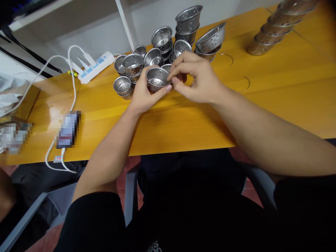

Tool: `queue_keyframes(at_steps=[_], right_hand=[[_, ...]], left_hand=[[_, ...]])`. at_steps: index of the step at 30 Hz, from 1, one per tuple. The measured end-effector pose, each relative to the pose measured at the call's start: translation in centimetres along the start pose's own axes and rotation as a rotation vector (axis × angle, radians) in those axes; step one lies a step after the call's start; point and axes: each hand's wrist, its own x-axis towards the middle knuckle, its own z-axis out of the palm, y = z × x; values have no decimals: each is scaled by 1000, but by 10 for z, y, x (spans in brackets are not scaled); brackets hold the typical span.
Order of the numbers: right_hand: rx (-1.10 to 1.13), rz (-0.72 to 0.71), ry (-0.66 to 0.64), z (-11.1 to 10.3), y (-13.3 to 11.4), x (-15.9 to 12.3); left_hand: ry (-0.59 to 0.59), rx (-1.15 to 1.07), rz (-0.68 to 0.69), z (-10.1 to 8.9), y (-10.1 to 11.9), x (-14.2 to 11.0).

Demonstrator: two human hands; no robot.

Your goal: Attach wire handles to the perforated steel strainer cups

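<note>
My left hand (145, 91) is wrapped round a small perforated metal cup (156, 77), its open mouth tilted up toward me. At the right side of its rim, the thumb and fingers of my right hand (193, 77) are pinched together. Whatever sits in that pinch is too small or hidden to make out. Directly behind the held cup crowd several more perforated metal cups (133, 63), some nested in stacks. A larger perforated bowl (211, 39) leans on another at the right of this group.
A tall stack of perforated cups (271, 33) stands at the back right. Two thin curved wires (246, 84) lie on the yellow table (183, 129). Toward the left are a white power strip (96, 66) with cables and a phone (68, 129). Part of another person (6, 194) shows at far left.
</note>
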Motion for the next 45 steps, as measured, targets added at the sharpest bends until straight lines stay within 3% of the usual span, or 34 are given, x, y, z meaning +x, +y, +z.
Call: queue_keyframes(at_steps=[8, 13, 19, 24, 27, 37, 45], right_hand=[[22, -101, -100, 5, 14, -2], [26, -85, -115, 16, 23, -5], [59, -90, -33, 11, 15, -3], [45, 22, 157, 0, 18, 1], [26, 11, 236, -1, 27, 2], [56, 12, 138, 6, 61, -1], [-66, -13, 225, 13, 72, 1]], left_hand=[[12, 29, -38, 1, 9, -1], [11, 34, -28, 1, 12, -1], [21, -9, 21, 2, 8, 2], [39, -46, -26, 4, -14, 0], [81, -90, -30, 5, -26, -1], [32, -70, -51, 3, -24, -3], [-5, -87, -49, 1, -24, -5]])
